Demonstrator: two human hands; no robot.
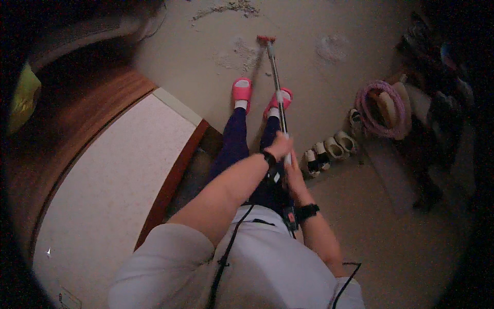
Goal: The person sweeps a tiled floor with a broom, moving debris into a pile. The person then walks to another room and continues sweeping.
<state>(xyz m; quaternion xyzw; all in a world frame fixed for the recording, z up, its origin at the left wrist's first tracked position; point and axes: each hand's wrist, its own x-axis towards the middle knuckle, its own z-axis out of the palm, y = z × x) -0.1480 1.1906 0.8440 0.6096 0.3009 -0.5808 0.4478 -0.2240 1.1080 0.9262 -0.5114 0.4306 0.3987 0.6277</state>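
My left hand grips the metal pole of a long-handled floor tool. Just below it on the same pole, my right hand is closed around the pale grip end. The pole slants away from me between my feet to a narrow reddish head at floor level. Whether that head is a brush or a squeegee cannot be made out. Left of the head lies a patch of pale, crumbly debris. A darker line of debris is farther off, and a round powdery patch lies to the right.
Pink slippers are on my feet. Several shoes line the floor at right, beside a purple ring-shaped object and dark clutter. At left stands a pale panel with brown wooden edging. Dark cables hang over my shirt.
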